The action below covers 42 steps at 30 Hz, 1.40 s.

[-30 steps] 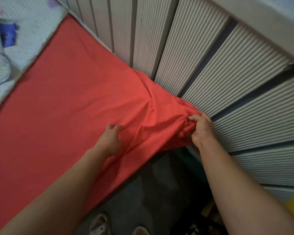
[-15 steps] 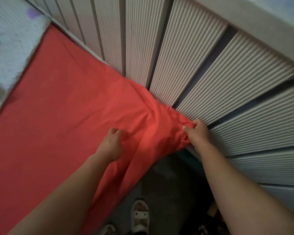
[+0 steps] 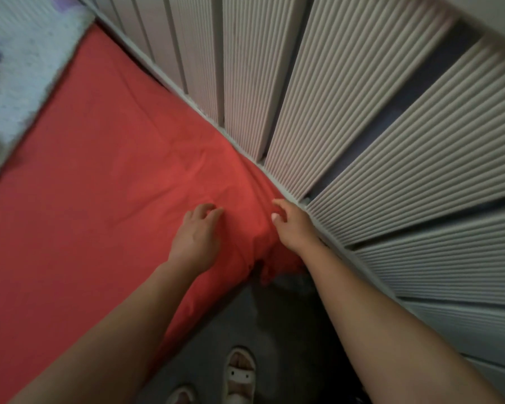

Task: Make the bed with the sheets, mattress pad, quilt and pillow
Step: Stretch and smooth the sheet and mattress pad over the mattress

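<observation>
A red sheet (image 3: pixel 99 185) covers the bed, and its near right corner hangs down over the mattress corner in a few folds. My left hand (image 3: pixel 196 237) rests on top of the sheet just inside that corner, fingers loosely bent and holding nothing. A little to its right, my right hand (image 3: pixel 292 225) touches the sheet's edge where it meets the wall panel, fingers relaxed. A white patterned quilt or pad (image 3: pixel 21 53) with blue and purple marks lies at the bed's far left.
Ribbed white wall panels (image 3: pixel 362 141) run along the bed's right side, tight against the mattress. A dark grey floor (image 3: pixel 245 316) lies below the corner, where my sandalled feet (image 3: pixel 241 371) stand.
My right hand has let go of the bunched sheet corner, which now lies pulled down over the mattress corner. Both hands have shifted onto the top of the sheet.
</observation>
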Tool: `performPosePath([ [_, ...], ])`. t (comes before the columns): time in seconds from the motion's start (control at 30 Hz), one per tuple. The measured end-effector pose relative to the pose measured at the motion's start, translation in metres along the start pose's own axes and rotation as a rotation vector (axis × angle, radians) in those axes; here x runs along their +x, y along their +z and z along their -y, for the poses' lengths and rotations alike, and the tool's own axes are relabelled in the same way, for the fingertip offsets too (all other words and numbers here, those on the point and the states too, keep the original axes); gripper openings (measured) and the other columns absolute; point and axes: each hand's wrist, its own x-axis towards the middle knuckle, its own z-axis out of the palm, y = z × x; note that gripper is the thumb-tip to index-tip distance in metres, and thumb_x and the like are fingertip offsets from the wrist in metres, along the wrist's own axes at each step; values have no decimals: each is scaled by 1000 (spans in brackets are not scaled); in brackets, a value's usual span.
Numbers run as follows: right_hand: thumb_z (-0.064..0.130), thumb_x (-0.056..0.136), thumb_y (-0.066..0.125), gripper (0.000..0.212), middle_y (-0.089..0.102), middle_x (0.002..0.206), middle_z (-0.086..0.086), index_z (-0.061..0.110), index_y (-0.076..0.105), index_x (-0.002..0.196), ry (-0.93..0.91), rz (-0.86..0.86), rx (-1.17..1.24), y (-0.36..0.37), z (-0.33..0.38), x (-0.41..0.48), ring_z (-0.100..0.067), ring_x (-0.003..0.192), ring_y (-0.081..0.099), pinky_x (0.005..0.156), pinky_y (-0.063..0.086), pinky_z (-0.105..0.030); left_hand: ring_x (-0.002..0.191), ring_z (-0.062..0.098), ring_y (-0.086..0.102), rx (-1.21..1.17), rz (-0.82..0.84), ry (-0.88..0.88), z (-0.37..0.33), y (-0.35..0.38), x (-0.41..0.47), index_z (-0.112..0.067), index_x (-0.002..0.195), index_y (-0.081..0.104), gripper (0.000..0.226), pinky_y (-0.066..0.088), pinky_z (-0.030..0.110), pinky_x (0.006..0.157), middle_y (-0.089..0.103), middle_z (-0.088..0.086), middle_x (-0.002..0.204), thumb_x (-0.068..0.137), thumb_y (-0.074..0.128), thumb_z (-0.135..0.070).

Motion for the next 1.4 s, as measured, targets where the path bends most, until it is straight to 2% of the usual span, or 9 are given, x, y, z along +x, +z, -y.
performPosePath([
  [0.07,23,95,52,47,46,144,-8,14,44,141,-81,32,-44,8,11,19,-23,132,43,112,31,-30,118,38,45,17,-14,23,2,1,6,-11,135,49,62,40,42,102,45,14,138,73,48,-9],
  [0.17,33,100,40,52,34,153,-10,14,32,147,32,166,-85,19,18,52,-25,139,34,115,26,-36,116,38,46,26,-18,38,5,4,11,-10,134,51,69,38,39,102,47,14,136,66,38,-18],
  [0.27,36,102,33,51,44,143,-19,2,46,137,210,321,-42,27,15,76,-31,131,44,110,34,-37,115,36,46,31,-12,28,9,5,12,-11,134,51,69,37,37,102,48,13,137,67,37,-20],
  [0.43,25,96,53,36,64,114,-26,-7,65,109,304,129,43,32,5,90,-35,109,61,84,45,-30,114,33,47,12,-17,25,17,7,18,-13,134,51,68,39,38,101,48,9,136,68,36,-19],
  [0.67,11,94,47,22,63,112,-22,0,58,108,91,-122,-472,31,14,70,-37,107,60,87,47,-41,115,32,47,-23,-45,30,20,1,26,-14,132,52,71,41,40,99,48,7,136,68,24,-26],
  [0.8,13,97,42,31,59,125,-22,0,58,121,242,117,-471,35,17,78,-35,116,57,95,46,-39,126,30,40,4,13,20,23,-4,23,-17,139,45,72,37,40,104,40,6,145,68,33,-21],
  [0.97,14,96,44,25,59,122,-20,4,53,117,140,12,-504,25,38,82,-36,114,57,91,46,-40,138,25,27,1,56,6,30,-6,22,-20,144,37,66,28,37,112,28,5,153,79,46,-15],
  [1.13,20,97,46,24,58,120,-19,6,54,114,36,11,-505,20,52,74,-35,112,56,88,45,-39,134,28,33,-50,40,-7,30,-11,19,-18,140,43,76,32,39,109,35,5,149,65,30,-23],
  [1.4,21,96,46,21,58,114,-17,8,57,107,-166,12,-523,16,101,69,-34,105,57,85,45,-38,130,28,38,-113,-67,-65,70,-49,-2,-15,137,46,62,33,36,109,42,6,143,76,43,-12],
])
